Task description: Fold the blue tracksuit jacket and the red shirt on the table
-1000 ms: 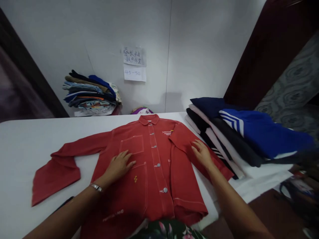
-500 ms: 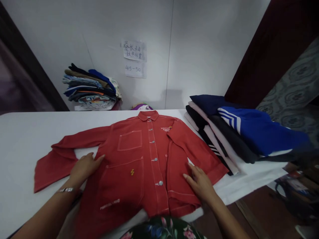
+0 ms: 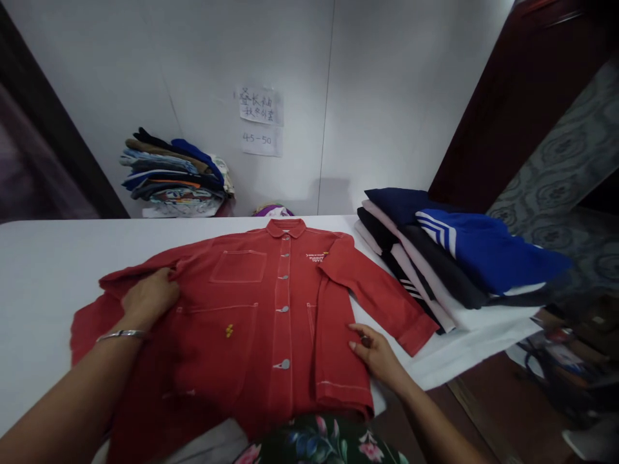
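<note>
A red button-front cotton jacket with white stitching (image 3: 271, 309) lies face up in the middle of the white table (image 3: 43, 258), collar toward twelve o'clock. The left hand (image 3: 149, 298), at nine o'clock of the jacket, has its fingers curled together, gripping a fold of the sleeve near the shoulder. The right hand (image 3: 374, 351), at four o'clock, rests flat on the jacket's side edge, fingers loosely apart. White chest lettering is too small to read. At two o'clock sits a stack of folded dark and blue garments (image 3: 449, 258). At twelve o'clock on the wall hang two paper notes (image 3: 261, 122); the lower reads "45-50". At eleven o'clock stands a pile of mixed folded clothes (image 3: 174, 177).
</note>
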Motion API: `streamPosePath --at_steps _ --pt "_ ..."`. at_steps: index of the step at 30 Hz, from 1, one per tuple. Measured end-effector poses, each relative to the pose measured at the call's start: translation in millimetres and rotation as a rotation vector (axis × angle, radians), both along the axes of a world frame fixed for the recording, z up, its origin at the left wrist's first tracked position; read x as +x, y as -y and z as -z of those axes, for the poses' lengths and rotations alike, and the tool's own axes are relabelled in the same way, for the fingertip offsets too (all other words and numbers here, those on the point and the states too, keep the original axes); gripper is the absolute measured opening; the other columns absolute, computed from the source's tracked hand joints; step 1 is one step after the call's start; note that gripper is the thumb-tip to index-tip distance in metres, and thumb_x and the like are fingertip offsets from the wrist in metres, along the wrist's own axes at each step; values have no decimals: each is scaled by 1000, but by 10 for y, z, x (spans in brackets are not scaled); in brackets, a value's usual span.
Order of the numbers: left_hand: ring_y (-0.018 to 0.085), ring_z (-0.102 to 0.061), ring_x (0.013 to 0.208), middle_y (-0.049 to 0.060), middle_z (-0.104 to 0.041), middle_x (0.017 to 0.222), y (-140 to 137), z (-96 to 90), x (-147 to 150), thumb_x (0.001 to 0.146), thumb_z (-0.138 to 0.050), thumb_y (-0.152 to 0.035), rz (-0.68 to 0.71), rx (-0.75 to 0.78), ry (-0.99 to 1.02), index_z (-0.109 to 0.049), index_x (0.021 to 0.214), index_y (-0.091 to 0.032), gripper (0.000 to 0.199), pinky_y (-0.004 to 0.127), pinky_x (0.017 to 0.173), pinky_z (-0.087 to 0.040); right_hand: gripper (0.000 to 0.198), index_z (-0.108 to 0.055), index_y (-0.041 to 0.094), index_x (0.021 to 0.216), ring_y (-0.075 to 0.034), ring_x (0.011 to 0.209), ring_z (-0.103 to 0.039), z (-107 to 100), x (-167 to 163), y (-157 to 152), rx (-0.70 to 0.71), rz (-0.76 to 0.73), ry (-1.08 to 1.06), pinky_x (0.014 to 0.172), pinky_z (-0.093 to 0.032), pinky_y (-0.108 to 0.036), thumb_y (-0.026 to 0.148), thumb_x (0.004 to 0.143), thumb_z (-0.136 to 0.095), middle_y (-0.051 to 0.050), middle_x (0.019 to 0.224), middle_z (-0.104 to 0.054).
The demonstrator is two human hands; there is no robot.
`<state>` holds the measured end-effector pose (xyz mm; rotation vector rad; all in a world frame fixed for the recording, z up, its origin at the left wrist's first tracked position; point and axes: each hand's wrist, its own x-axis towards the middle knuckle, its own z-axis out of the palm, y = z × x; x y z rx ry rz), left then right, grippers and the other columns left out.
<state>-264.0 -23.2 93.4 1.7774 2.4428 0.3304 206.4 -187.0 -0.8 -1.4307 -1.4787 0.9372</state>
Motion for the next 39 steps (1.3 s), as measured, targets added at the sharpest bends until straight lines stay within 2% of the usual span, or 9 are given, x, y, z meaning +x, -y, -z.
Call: streamPosePath --at_steps 4,7,10,15,18,23,28,35,39 --pt "35 -64 98 18 -66 117 133 94 84 78 -45 -28 23 -235 -120 -61 110 -15 38 41 75 -50 37 -68 17 112 -25 88 -64 -25 271 90 141 113 416 83 -53 -41 36 88 -48 -13 101 -66" --pt "35 -61 105 20 -61 124 213 164 160 84 -40 -36 105 -151 -198 -58 113 -13 42 43 78 -50 44 -62 13 119 -34 116 -54 -16 716 92 280 362 740 98 -44 -50 39 90 -43 -21 126 -56" --pt "32 -57 113 19 -60 125 254 200 297 86 -37 -38 233 -9 -201 -57 117 -13 44 43 89 -47 52 -55 10 127 -38 122 -49 33 1099 74 215 497 967 99 -42 -53 44 89 -46 -24 130 -53" --pt "28 -61 108 15 -63 123 476 257 941 85 -43 -39 481 25 89 -62 115 -16 43 38 90 -47 55 -52 11 128 -36 114 -56 35 1333 -7 90 462 1061 95 -45 -49 42 83 -57 -21 120 -62" --pt "25 -64 103 11 -66 116 719 281 1400 84 -46 -40 690 -43 244 -65 110 -20 38 36 89 -48 49 -61 14 117 -37 96 -64 -62 1361 -65 -13 512 893 83 -49 -49 38 74 -65 -18 95 -69" --pt "23 -65 90 8 -70 104 927 277 1777 82 -52 -41 874 -103 396 -67 106 -23 33 36 83 -49 15 -61 26 71 -32 65 -67 -371 1394 -108 -85 473 261 61 -52 -44 40 67 -65 -7 64 -67" --pt "22 -64 88 9 -68 111 844 91 2005 84 -53 -44 892 -64 561 -63 115 -24 38 37 80 -51 19 -57 24 77 -21 60 -66 -1130 1310 -275 10 383 -271 57 -51 -33 39 73 -67 -5 71 -68" --pt "35 -38 136 15 -37 151 734 -363 2810 68 -75 -52 1002 246 709 -33 148 -26 94 52 105 -40 28 -63 17 89 -12 70 -64 -2158 413 -931 90 -20 -573 72 -51 -25 27 67 -77 1 80 -69" --pt "31 -51 126 13 -54 137 388 -478 2973 76 -67 -50 806 325 920 -45 139 -25 71 50 100 -47 33 -65 19 92 -15 77 -66 -2349 -157 -1103 170 -246 -632 77 -54 -29 37 69 -80 1 82 -68"
